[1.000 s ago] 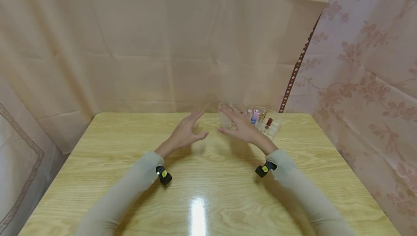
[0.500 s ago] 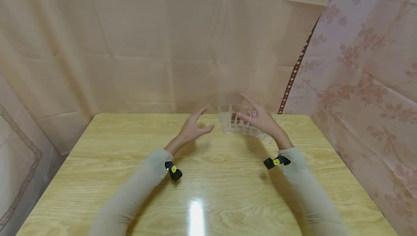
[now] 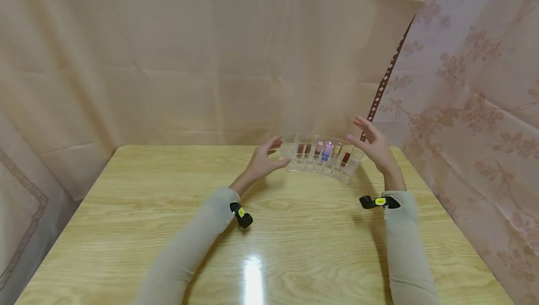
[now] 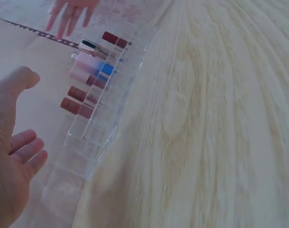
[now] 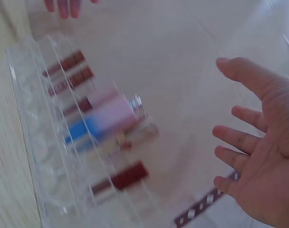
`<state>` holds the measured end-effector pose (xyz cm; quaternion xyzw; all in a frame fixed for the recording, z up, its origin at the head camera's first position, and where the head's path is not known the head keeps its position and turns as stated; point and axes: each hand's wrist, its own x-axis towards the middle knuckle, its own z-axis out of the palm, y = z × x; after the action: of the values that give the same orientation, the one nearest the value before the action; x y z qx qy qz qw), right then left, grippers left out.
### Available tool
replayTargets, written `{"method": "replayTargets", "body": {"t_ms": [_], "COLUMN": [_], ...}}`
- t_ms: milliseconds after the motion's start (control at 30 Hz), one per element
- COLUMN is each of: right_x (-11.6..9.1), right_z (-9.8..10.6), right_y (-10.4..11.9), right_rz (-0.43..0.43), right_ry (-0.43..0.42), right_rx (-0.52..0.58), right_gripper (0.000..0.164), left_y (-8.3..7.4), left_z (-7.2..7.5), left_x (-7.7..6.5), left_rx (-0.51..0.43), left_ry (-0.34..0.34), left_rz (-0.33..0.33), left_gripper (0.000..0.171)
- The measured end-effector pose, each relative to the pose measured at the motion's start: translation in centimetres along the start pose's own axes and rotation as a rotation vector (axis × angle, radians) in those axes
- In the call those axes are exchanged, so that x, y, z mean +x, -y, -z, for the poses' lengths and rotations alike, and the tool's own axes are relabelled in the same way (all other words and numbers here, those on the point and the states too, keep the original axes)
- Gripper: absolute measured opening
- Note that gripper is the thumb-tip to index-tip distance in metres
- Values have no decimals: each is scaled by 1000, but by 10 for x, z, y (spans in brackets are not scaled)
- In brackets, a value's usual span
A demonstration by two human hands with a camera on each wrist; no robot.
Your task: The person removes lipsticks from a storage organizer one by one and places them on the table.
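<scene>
At the table's back edge, in the head view, stands a clear compartmented lipstick organizer (image 3: 313, 165). Several lipsticks and tubes fill its slots: a pink-and-blue tube (image 3: 327, 151), a dark red lipstick (image 3: 345, 159), brown-capped tubes (image 4: 77, 99) and a gold-toned one (image 4: 93, 48). My left hand (image 3: 265, 159), fingers spread and thumb apart, is at the organizer's left end; contact cannot be told. Past the right end, my right hand (image 3: 375, 149) is raised with its fingers extended. The right wrist view shows this palm (image 5: 272, 142) apart from the organizer, holding nothing.
The wooden table (image 3: 294, 249) extends in front of the organizer. A beige curtain (image 3: 189, 61) hangs directly behind, and a pink floral cloth (image 3: 476, 85) hangs along the right side. Both wrists carry small black cameras, the left one (image 3: 242, 215) over the table.
My right hand has moved right, from in front of the organizer to beyond its right end, uncovering the lipsticks. My left hand has moved right, up to the left end.
</scene>
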<state>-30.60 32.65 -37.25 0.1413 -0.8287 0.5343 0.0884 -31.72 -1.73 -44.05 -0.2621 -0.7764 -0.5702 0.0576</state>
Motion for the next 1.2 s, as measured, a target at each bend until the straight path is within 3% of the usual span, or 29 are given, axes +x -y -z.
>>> {"method": "replayTargets", "body": {"t_ms": [233, 433, 600, 933, 1200], "right_x": [-14, -24, -30, -36, -42], "right_z": [20, 27, 28, 24, 19], "right_y": [-22, -40, -53, -70, -79], "right_rz": [-116, -137, -144, -237, -225], "right_ry": [-34, 6, 38, 85, 89], "right_rx": [12, 78, 85, 18, 151], "right_gripper": [73, 70, 70, 73, 68], "left_y": [2, -1, -3, -7, -5], "left_z": [-14, -24, -31, -34, -38], "left_x": [2, 2, 4, 6, 8], "left_rx": [-76, -95, -73, -27, -27], "left_ry": [-18, -27, -37, -55, -75], "left_rz": [-3, 3, 21, 40, 29], "left_gripper": [69, 66, 62, 52, 46]}}
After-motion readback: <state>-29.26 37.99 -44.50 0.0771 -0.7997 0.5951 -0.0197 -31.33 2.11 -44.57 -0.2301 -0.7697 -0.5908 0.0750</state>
